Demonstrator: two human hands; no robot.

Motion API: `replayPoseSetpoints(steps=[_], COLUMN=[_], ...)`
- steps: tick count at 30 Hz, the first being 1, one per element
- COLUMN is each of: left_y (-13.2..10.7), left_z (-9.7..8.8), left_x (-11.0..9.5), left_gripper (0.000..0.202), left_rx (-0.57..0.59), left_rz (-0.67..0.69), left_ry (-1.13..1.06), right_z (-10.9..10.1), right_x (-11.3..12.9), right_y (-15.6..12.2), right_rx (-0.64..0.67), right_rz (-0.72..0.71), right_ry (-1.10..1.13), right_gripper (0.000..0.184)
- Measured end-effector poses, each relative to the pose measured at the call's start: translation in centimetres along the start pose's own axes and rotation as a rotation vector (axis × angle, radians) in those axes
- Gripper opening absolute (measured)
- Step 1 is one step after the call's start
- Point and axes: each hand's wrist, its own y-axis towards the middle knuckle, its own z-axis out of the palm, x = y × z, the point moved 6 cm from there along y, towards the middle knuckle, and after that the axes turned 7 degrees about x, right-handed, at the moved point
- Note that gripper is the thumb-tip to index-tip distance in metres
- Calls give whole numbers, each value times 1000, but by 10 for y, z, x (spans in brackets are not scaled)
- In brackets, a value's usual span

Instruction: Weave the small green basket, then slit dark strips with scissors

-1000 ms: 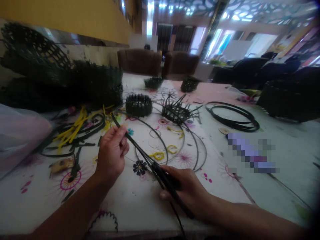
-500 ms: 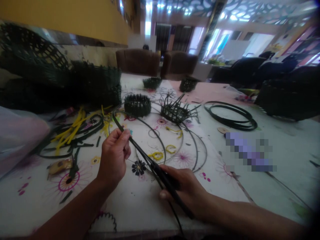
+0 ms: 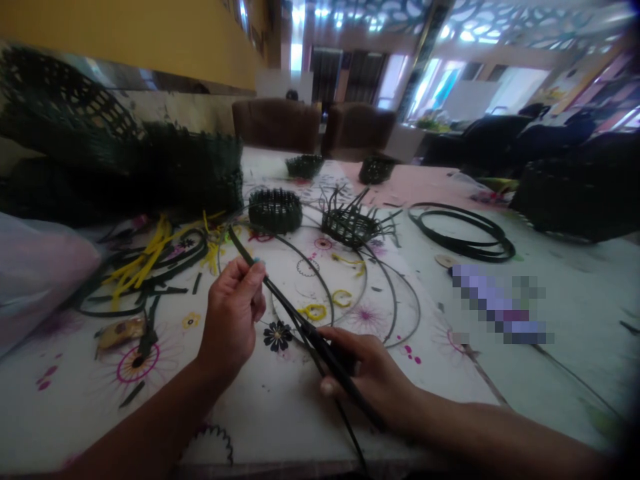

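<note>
My left hand (image 3: 234, 308) is closed, with thumb and fingers pinching a dark green flat strip (image 3: 240, 244). The strip's free end sticks up past the fingertips, and its length slants down to the right. In my right hand (image 3: 373, 373) are dark scissors (image 3: 345, 383), their handles running along the palm. Their narrow blades point up and left along the strip, so dark that I cannot tell the two apart everywhere. Behind the hands, a small round woven basket (image 3: 275, 211) stands by an unfinished basket (image 3: 353, 227) with loose strip ends sticking out.
Large woven baskets (image 3: 195, 167) crowd the left. Yellow strips (image 3: 145, 257) and green offcuts lie before them, near a plastic bag (image 3: 43, 280). Strip coils (image 3: 463, 230) and a dark basket (image 3: 575, 200) sit at right. Thin strip loops (image 3: 395, 287) curve over the flowered tablecloth (image 3: 280, 413).
My left hand has shifted slightly right with the strip, and the strip's tip has moved slightly right too. The right hand and scissors have hardly moved.
</note>
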Motion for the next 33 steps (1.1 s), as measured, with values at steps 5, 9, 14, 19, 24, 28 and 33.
replayPoseSetpoints(steps=[5,9,14,19,24,28,33], left_y=[-2,3,8,1,-4,2,11], left_z=[0,-3,-6,0,5,0,-9], left_x=[2,3,1,3,6,5,-1], left_gripper=[27,25,25,24,24,21,20], left_rx=[-1,-12,-17,19,22,3,-29], left_rz=[-6,-38,-36,-27,-34,-60,-63], left_ry=[14,-42,-92,-52,-57,-84,-122], right_z=[1,1,1,2,1,2,3], right_x=[4,7,10,5,5,12,13], right_y=[-3,-5,-5,-4,-3,-5,-5], right_rx=[28,37,-2,-34,-9,29,30], right_rz=[-36,-38,-37,-52,-88,-66,-33], right_ry=[-62,-73,-98,-83,-77,-101,-101], right_gripper=[39,34,40,43,39,36,36])
